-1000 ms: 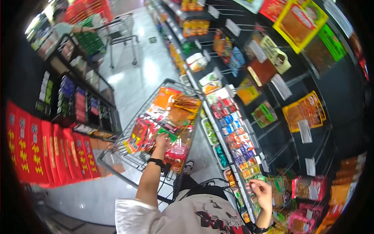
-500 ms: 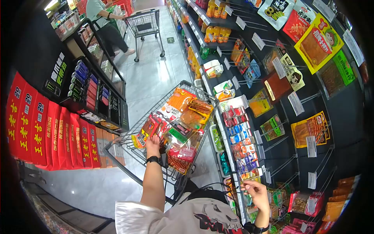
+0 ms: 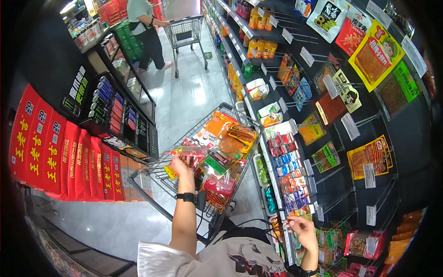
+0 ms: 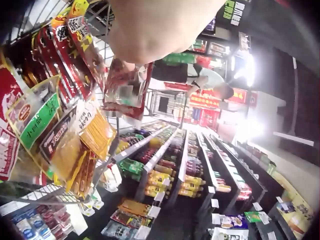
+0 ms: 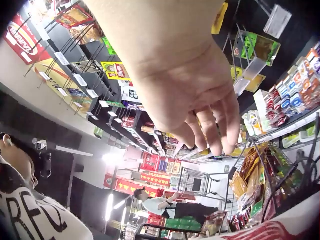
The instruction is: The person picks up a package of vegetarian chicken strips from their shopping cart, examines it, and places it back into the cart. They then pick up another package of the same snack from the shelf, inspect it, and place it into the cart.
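My left hand (image 3: 183, 167) is over the near left part of a wire shopping cart (image 3: 154, 177) and pinches a red, partly clear snack packet (image 4: 127, 92) by its edge. That packet hangs below the fingers in the left wrist view. Under and beside the hand, the cart holds a heap of snack packs, among them a clear pack with a green label (image 3: 215, 166) and orange strip snacks (image 3: 217, 125). My right hand (image 3: 303, 232) hovers beside the shelf on the right with loosely bent fingers and nothing in them, as the right wrist view also shows.
Along the right stands a black shelf with hooks, bearing a yellow snack bag (image 3: 377, 53) and small candy packs (image 3: 288, 168). Red drink cartons (image 3: 37, 143) and a rack of cans (image 3: 108, 104) line the left. Ahead, a person (image 3: 145, 32) holds another cart (image 3: 184, 32).
My left hand went from the middle of the heap to the red packs at the left and lifted one packet. The right hand stayed by the shelf. The head view swung slightly left.
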Demonstrator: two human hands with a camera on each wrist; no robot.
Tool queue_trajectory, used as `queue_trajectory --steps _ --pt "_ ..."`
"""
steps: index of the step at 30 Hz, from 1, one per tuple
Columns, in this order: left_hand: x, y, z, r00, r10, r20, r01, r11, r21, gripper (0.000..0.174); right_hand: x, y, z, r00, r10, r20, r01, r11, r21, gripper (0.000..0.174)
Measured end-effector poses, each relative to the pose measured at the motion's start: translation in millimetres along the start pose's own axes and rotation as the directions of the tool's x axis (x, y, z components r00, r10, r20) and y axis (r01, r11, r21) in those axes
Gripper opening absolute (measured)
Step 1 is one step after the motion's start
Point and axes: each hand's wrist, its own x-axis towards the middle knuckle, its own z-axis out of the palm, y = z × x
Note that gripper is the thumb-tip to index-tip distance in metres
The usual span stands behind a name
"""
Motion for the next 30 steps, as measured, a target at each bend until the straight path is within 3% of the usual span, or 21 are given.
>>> queue_trajectory --steps 4,7,8,10,11,12,15,16,18,20,22,25,28,30 --pt "-57.1 20.0 7.1 0.971 0.096 0.217 -0.125 0.985 0.123 0.009 1.2 -3.7 -2.7 0.998 -0.053 0.032 0.053 0.999 0.001 0.021" --pt "-146.3 47.3 33.2 0.878 0.013 0.478 -0.031 0.999 0.030 0.019 1.1 -5.7 -3.1 0.995 -0.088 0.051 0.087 0.996 0.021 0.021" --pt "-128.9 30.2 18.9 0.810 0.125 0.573 -0.171 0.985 0.026 0.025 2.6 -3.9 -2.8 0.992 -0.109 0.062 0.108 0.994 0.024 0.022" --pt "-173.7 44.0 24.3 0.696 -0.091 0.713 0.014 0.994 0.113 0.030 7.2 1.6 -3.9 0.986 -0.153 0.074 0.151 0.988 0.030 0.022" --pt "-193.6 47.2 26.0 0.645 -0.122 0.755 0.040 0.991 0.126 0.038 11.4 5.8 -3.9 0.972 -0.219 0.085 0.219 0.976 0.007 0.025" --pt "-213.7 49.9 30.4 0.635 -0.153 0.757 0.032 0.984 0.173 0.033 9.6 -3.4 -3.2 0.963 -0.251 0.099 0.258 0.964 -0.059 0.033" --pt "-267.7 60.9 38.7 0.476 -0.386 0.790 0.285 0.918 0.276 0.044 8.5 -20.1 0.9 0.931 -0.343 0.121 0.350 0.936 -0.040 0.056" --pt "-283.7 61.6 40.6 0.500 -0.434 0.749 0.325 0.896 0.303 0.044 8.4 -24.0 0.4 0.913 -0.387 0.128 0.396 0.917 -0.049 0.064" --pt "-308.0 58.3 46.8 0.427 -0.491 0.759 0.345 0.864 0.365 0.045 10.9 -28.9 -1.1 0.892 -0.424 0.158 0.415 0.905 0.090 0.072" --pt "-328.9 46.3 50.6 0.369 -0.544 0.754 0.358 0.832 0.425 0.046 13.1 -26.5 -1.5 0.872 -0.452 0.186 0.352 0.845 0.402 0.064" --pt "-342.1 32.4 54.9 0.291 -0.570 0.769 0.327 0.814 0.480 0.048 7.1 -25.0 -10.2 0.904 -0.365 0.221 0.235 0.859 0.456 0.051" --pt "-360.6 15.1 56.3 0.164 -0.592 0.789 0.286 0.794 0.537 0.052 -0.7 -10.7 -15.0 0.929 -0.366 0.062 0.308 0.854 0.419 0.031" --pt "-383.6 -1.2 57.6 0.110 -0.524 0.845 0.165 0.848 0.504 0.057 -13.6 -5.8 -28.2 0.916 -0.396 -0.065 0.383 0.815 0.434 0.027" --pt "-385.5 -12.6 53.6 0.061 -0.572 0.818 0.136 0.817 0.561 0.066 -19.4 2.8 -38.3 0.913 -0.392 -0.115 0.403 0.820 0.408 0.024"
